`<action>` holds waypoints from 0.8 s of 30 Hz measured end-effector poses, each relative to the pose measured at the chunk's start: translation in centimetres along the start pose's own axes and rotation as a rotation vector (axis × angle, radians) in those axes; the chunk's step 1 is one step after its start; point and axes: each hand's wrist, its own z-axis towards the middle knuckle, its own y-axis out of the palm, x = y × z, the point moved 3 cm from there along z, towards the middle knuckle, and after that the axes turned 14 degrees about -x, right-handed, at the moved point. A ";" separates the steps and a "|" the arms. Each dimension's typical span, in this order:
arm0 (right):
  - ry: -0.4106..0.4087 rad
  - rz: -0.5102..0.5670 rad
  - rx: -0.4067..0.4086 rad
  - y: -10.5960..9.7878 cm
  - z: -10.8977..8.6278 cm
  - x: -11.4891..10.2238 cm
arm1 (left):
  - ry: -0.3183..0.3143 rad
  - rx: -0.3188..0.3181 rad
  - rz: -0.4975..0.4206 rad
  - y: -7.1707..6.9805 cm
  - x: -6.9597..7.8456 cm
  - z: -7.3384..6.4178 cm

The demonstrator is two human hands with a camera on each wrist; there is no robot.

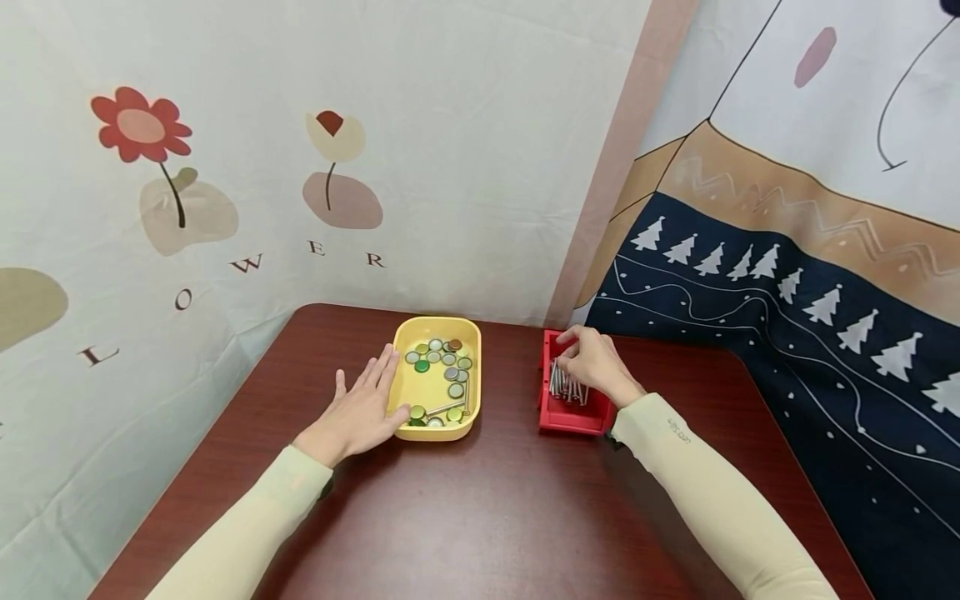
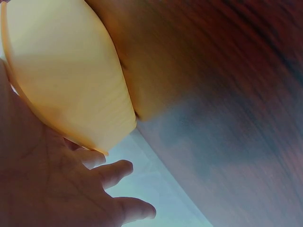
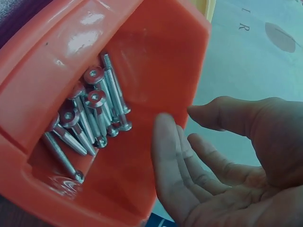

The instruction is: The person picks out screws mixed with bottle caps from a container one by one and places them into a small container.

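A yellow tray (image 1: 407,390) holds several bottle caps (image 1: 422,366) and a few long bolts (image 1: 447,408). My left hand (image 1: 358,419) lies along its left side, fingers straight, the thumb over the near rim. In the left wrist view, the tray's outer wall (image 2: 66,71) stands beside the palm (image 2: 52,175). To the right, a red bin (image 1: 566,422) contains several silver bolts (image 3: 96,99) with hex-socket heads. Over that bin is my right hand (image 1: 597,367). The right wrist view shows its thumb and fingers bent but apart, with nothing between them.
Both containers stand toward the back of a dark red-brown table (image 1: 510,500). A pale printed curtain (image 1: 480,167) hangs behind the table, and a navy part with white trees (image 1: 765,267) hangs on the right.
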 end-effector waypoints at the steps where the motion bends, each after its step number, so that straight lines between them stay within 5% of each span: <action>1: -0.010 -0.027 0.012 0.0 -0.2 -0.1 | 0.000 -0.001 0.000 0.0 0.0 0.0; 12: -0.179 -0.207 0.073 1.2 -1.3 -1.7 | -0.001 -0.007 0.002 0.0 -0.1 0.0; 24: -0.345 -0.343 -0.040 3.9 -1.3 -5.1 | 0.000 -0.005 -0.009 -0.1 0.0 -0.1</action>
